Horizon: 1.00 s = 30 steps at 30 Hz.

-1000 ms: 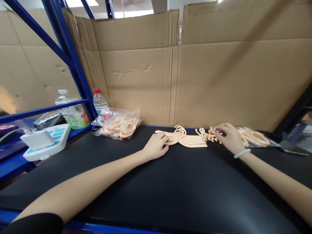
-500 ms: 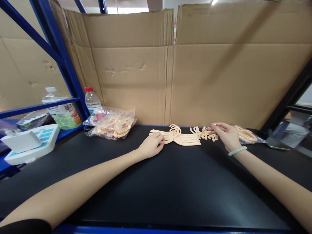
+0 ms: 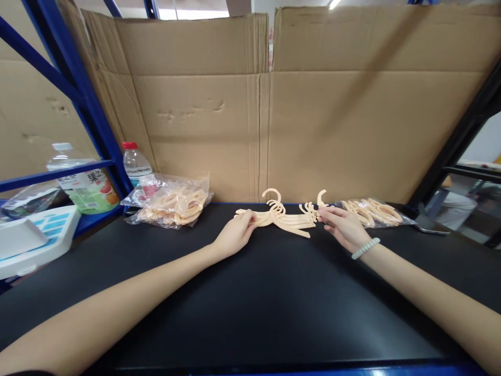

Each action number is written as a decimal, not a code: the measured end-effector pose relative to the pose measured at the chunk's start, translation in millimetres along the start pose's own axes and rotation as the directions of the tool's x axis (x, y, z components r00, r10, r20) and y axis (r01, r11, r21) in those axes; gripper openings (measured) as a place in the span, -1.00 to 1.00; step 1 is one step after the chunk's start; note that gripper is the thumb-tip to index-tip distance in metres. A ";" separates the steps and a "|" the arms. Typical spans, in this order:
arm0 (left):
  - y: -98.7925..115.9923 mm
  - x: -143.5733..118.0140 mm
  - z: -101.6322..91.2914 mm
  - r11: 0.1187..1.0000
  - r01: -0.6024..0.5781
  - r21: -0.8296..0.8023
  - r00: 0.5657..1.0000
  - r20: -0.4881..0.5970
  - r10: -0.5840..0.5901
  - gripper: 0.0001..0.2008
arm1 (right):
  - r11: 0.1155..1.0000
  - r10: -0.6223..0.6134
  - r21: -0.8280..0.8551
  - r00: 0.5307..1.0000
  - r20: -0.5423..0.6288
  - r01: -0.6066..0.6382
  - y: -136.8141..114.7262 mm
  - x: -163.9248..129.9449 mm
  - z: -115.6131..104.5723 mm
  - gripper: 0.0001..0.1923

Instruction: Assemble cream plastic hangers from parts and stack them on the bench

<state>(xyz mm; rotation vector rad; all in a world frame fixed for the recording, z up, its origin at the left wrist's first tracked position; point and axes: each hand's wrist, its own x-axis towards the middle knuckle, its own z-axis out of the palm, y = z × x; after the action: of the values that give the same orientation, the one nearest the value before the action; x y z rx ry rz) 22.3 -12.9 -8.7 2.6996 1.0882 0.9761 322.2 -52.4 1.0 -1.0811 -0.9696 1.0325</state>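
Cream plastic hangers (image 3: pixel 295 220) lie overlapped at the back middle of the black table. My left hand (image 3: pixel 235 233) is closed around the left arm of the front hanger (image 3: pixel 291 229), which is tilted out of line with the others, its hook upward. Between the thumb and fingers of my right hand (image 3: pixel 344 225) is a small curved cream piece (image 3: pixel 321 198), its tip pointing up. Just left of those fingers, a heap of similar small curved pieces (image 3: pixel 306 208) sits behind the hangers' right ends, partly hidden.
Clear bags of cream plastic parts lie at left (image 3: pixel 176 203) and right (image 3: pixel 371 211). A grey flat tool (image 3: pixel 430 228) is at far right. Bottles (image 3: pixel 135 162) and a white-and-blue case (image 3: pixel 47 240) stand left. A cardboard wall (image 3: pixel 203 120) closes the back.
My left hand has lifted and turned the front hanger out of line with the stack. My right hand has moved left from the small pieces, now with a curved piece upright in its fingers.
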 end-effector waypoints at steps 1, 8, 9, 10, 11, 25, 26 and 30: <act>-1.3 0.2 0.5 1.000 0.000 -0.014 1.000 -0.007 0.000 -0.94 | 1.000 0.003 0.004 1.000 0.005 -0.003 2.8 0.1 0.3 -0.74; -0.9 2.4 -0.6 0.996 -0.018 -0.084 1.000 -0.018 0.016 -0.76 | 0.997 0.069 0.038 0.991 0.113 -0.074 10.7 5.1 -4.1 -0.70; 0.2 2.6 -1.1 0.996 -0.021 -0.086 1.000 -0.013 0.020 -0.75 | 0.995 0.088 0.036 0.986 0.140 -0.094 10.3 6.0 -4.7 -0.75; 1.2 2.6 -1.5 0.996 -0.023 -0.086 1.000 -0.009 0.022 -0.74 | 0.993 0.107 0.034 0.980 0.167 -0.114 9.5 6.7 -5.3 -0.80; 1.8 2.6 -1.8 0.996 -0.024 -0.085 1.000 -0.004 0.023 -0.74 | 0.991 0.126 0.030 0.973 0.195 -0.134 8.5 7.2 -5.7 -0.83; -1.1 0.9 0.5 0.999 -0.020 -0.049 1.000 0.002 0.020 -0.87 | 0.939 0.338 -0.072 0.867 0.367 -0.336 -6.2 4.4 -10.3 -0.95; -0.6 0.9 0.1 0.999 -0.022 -0.050 1.000 0.001 0.022 -0.87 | 0.933 0.355 -0.081 0.856 0.376 -0.352 -8.0 4.0 -10.7 -0.96; 1.5 0.9 -1.6 0.998 -0.031 -0.055 1.000 0.002 0.031 -0.88 | 0.921 0.384 -0.110 0.820 0.425 -0.374 -12.3 3.1 -11.6 -0.93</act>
<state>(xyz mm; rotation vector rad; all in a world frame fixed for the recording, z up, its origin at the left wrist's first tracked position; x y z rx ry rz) 22.7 -13.7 -6.5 2.6809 1.0059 0.9909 336.0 -53.6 11.0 -1.1069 -1.1486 1.6526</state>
